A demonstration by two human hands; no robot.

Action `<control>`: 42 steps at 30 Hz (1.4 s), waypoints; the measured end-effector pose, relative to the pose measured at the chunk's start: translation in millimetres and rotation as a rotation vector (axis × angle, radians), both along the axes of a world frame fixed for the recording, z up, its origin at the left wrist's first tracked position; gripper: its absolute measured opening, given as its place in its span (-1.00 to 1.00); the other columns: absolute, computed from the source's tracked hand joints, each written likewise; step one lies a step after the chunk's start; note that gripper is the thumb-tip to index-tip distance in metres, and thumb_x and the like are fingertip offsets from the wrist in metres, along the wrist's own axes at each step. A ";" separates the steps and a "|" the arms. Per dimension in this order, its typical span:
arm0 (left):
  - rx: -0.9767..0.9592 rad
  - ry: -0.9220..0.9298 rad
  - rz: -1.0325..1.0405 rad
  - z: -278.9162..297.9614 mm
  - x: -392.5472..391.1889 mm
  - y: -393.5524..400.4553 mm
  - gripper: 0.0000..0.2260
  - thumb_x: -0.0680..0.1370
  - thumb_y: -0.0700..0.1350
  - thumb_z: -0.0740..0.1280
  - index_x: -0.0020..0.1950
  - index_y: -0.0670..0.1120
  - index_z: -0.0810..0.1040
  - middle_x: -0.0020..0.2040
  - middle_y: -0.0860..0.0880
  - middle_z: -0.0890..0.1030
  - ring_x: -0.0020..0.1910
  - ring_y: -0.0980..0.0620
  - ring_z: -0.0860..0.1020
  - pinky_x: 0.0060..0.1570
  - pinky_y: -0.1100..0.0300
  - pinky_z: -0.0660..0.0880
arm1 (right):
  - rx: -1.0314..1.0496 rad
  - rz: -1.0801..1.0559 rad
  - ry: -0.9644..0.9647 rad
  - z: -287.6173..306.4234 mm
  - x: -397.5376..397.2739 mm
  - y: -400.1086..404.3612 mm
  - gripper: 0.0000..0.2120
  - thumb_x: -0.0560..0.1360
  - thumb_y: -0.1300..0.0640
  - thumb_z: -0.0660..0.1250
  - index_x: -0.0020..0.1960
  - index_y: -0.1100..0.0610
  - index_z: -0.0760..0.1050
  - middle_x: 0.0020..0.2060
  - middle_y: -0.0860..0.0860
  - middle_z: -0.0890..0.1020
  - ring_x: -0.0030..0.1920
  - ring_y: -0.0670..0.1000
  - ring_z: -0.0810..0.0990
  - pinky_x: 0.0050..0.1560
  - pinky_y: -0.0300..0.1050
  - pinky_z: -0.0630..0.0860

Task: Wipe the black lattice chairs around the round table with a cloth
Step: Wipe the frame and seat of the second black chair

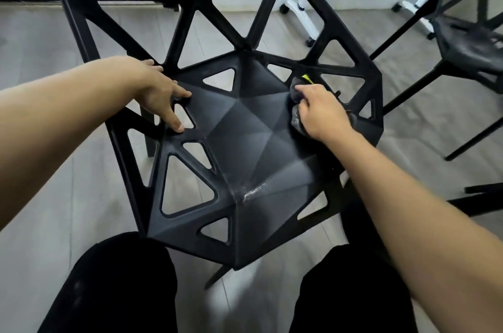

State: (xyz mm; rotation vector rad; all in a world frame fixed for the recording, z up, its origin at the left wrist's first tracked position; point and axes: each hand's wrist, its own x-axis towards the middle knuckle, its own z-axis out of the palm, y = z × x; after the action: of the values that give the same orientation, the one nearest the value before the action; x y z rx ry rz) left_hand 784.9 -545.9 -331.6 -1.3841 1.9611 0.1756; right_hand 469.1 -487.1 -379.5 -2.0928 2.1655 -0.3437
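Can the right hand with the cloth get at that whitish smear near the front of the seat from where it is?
Probably yes. The right hand, gripping the grey cloth, rests on the black lattice chair's seat; bare seat lies between it and the whitish smear.

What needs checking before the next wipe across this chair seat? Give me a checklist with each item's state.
1. Cloth in hand: ok. The right hand grips the grey cloth.
2. Cloth on the seat: ok. It presses on the right side of the black lattice chair seat.
3. Chair steadied: ok. The left hand rests on the seat's left edge, fingers spread.
4. Dirt left: not ok. A whitish smear sits near the seat's front.
5. Path to the smear: ok. Nothing lies on the seat between cloth and smear.
6. Second chair wiped: cannot tell.
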 end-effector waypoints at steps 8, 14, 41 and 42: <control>-0.010 0.034 0.024 2.9 -3.3 2.8 -0.05 0.37 0.51 0.30 0.64 0.22 0.00 0.65 0.06 0.14 0.63 -0.16 0.03 0.57 -0.03 -0.02 | 0.004 0.336 -0.188 -10.6 115.6 93.5 -0.59 0.49 0.15 0.14 0.25 0.11 0.60 0.20 0.10 0.62 0.18 0.22 0.55 0.18 0.14 0.49; -0.017 0.026 0.019 5.6 -1.5 7.5 -0.07 0.40 0.50 0.28 0.64 0.21 -0.02 0.65 0.04 0.12 0.63 -0.17 0.02 0.58 -0.03 -0.07 | -0.087 0.337 -0.252 -7.4 127.6 132.2 -0.58 0.52 0.09 0.11 0.28 0.07 0.59 0.20 0.01 0.61 0.14 0.16 0.57 0.11 0.12 0.51; -0.029 0.055 0.027 5.7 -1.8 9.8 -0.08 0.38 0.50 0.28 0.64 0.21 0.02 0.65 0.01 0.15 0.63 -0.17 0.02 0.58 -0.06 -0.04 | -0.287 0.113 -0.317 -15.3 132.1 185.1 -0.62 0.47 0.11 0.23 0.23 0.10 0.62 0.17 0.08 0.63 0.12 0.17 0.60 0.16 0.07 0.50; -0.029 0.052 0.028 7.0 -2.2 11.4 -0.09 0.40 0.49 0.28 0.64 0.21 0.01 0.65 0.01 0.15 0.63 -0.17 0.02 0.58 -0.06 -0.04 | -0.285 0.096 -0.245 -15.3 111.2 176.0 -0.62 0.45 0.10 0.23 0.21 0.10 0.63 0.15 0.09 0.63 0.10 0.20 0.60 0.13 0.10 0.52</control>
State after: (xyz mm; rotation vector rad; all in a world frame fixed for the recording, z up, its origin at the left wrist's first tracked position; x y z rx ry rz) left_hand 782.7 -534.4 -324.6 -1.4395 1.9941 0.1988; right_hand 580.3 -311.1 -394.8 -2.1474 1.9633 -0.8941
